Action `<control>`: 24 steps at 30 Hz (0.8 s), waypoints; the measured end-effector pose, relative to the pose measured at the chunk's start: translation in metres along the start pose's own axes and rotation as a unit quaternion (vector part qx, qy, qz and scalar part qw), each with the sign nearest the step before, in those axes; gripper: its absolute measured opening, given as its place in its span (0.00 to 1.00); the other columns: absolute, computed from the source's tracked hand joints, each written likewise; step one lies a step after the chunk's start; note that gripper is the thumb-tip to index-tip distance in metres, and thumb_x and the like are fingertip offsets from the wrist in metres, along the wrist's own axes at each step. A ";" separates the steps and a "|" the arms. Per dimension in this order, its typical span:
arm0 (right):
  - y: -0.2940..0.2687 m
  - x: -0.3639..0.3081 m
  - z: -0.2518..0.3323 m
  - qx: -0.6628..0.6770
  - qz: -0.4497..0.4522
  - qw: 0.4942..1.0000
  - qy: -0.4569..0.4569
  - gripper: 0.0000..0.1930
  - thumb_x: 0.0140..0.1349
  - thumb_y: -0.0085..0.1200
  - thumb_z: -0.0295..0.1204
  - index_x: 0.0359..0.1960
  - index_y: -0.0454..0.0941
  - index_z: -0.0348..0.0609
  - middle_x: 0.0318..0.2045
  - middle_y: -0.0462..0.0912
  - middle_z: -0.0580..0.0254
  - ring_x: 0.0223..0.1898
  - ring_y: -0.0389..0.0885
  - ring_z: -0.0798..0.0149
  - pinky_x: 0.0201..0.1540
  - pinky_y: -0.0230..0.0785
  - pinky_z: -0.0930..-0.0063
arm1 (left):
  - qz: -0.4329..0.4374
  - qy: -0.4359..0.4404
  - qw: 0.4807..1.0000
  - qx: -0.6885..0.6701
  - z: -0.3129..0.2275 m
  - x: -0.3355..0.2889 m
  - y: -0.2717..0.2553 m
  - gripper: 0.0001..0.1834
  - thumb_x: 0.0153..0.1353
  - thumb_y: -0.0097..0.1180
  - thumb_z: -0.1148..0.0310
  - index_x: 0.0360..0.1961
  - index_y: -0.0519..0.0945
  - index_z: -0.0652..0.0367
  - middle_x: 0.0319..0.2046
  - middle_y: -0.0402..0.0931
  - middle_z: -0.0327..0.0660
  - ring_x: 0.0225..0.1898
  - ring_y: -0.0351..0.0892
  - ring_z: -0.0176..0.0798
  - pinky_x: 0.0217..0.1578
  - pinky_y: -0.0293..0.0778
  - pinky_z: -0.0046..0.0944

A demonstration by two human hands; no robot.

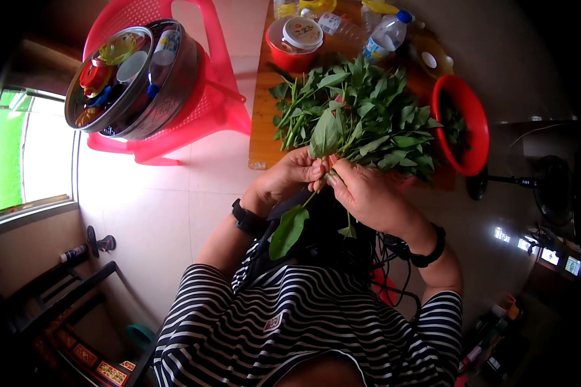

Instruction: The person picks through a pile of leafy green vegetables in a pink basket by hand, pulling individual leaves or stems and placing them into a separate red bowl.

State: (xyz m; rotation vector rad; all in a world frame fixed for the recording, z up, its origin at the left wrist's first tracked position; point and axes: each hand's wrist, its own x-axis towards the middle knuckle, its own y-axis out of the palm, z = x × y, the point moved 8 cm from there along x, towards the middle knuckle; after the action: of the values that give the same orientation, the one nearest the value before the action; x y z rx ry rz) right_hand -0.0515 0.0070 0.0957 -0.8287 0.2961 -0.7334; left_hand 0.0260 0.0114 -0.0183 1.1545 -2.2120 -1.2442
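Black-and-white striped cloth of the person's shirt [284, 316] is nearest, below a thin, pliable sprig [311, 196] with one broad, smooth leaf [288, 232] dangling. Left hand [297, 169] and right hand [361, 190] meet on it, each grip pinched on the stem; a hard twist could snap it and let the leaf fall. Beyond, pointed-leaf greens [368, 116] heap on the wooden surface [259, 138]; crowding its near edge, they could slide off if tugged. To their right, a knock could spill the round red plastic basin [481, 138] of leaves [457, 126]. Farther back is a clear, blue-capped bottle [387, 35].
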 end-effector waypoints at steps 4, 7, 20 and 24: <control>0.002 0.001 0.004 -0.014 0.003 1.000 0.003 0.09 0.58 0.51 0.25 0.35 0.66 0.33 0.24 0.75 0.45 0.27 0.78 0.46 0.30 0.70 0.59 | 0.026 0.010 0.999 -0.037 0.000 0.002 0.004 0.12 0.58 0.61 0.66 0.40 0.75 0.59 0.30 0.75 0.33 0.26 0.73 0.28 0.28 0.67 0.26; 0.001 -0.001 0.008 -0.101 0.029 0.994 0.005 0.08 0.57 0.51 0.25 0.33 0.67 0.34 0.23 0.75 0.47 0.27 0.79 0.48 0.31 0.71 0.60 | 0.032 -0.006 0.998 -0.054 0.004 0.003 0.007 0.13 0.59 0.60 0.66 0.41 0.76 0.59 0.31 0.75 0.32 0.27 0.73 0.26 0.29 0.68 0.23; -0.035 -0.023 -0.103 0.480 -0.177 0.822 0.251 0.07 0.66 0.43 0.29 0.34 0.72 0.41 0.18 0.71 0.64 0.20 0.72 0.70 0.25 0.69 0.73 | -0.129 0.062 0.977 0.160 -0.025 0.000 0.007 0.07 0.64 0.54 0.67 0.39 0.73 0.56 0.32 0.74 0.31 0.29 0.74 0.26 0.31 0.66 0.24; -0.078 -0.056 -0.118 0.514 -0.266 0.777 0.248 0.10 0.70 0.42 0.32 0.42 0.73 0.39 0.28 0.72 0.69 0.23 0.71 0.75 0.27 0.69 0.80 | -0.333 0.167 0.910 0.181 -0.064 -0.007 -0.058 0.07 0.67 0.49 0.66 0.37 0.71 0.59 0.27 0.73 0.37 0.26 0.68 0.27 0.29 0.65 0.28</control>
State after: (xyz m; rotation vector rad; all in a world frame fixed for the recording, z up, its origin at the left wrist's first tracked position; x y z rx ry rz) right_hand -0.1888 -0.0557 0.0758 0.3892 0.0760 -1.4602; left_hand 0.0985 -0.0344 -0.0302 2.2144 -1.8820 -0.7490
